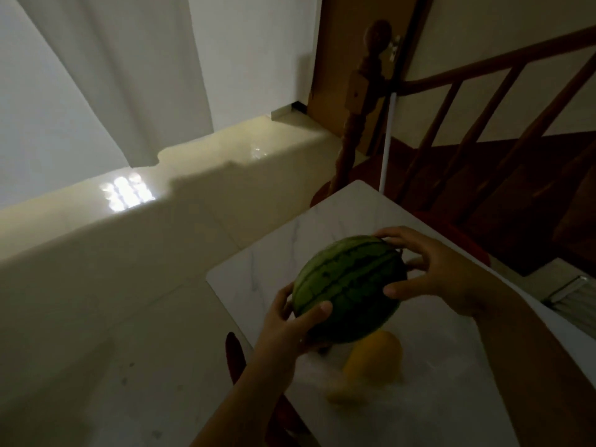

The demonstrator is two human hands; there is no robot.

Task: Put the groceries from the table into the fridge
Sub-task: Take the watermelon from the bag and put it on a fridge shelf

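A small green striped watermelon (350, 287) is held above the white marble table (264, 272). My left hand (290, 321) grips its lower left side, thumb on top. My right hand (432, 269) clasps its upper right side, fingers spread over the rind. Under the melon, a yellow fruit (375, 358) lies on the table, blurred. Another pale yellow item (342, 393) lies beside it, too blurred to identify. No fridge is recognisable in this view.
A wooden stair railing with a newel post (358, 91) and dark red steps (483, 188) rise at the right. White panels (96, 91) stand at the far left above the glossy cream floor (129, 253). A dark chair back (233, 356) sits at the table's left edge.
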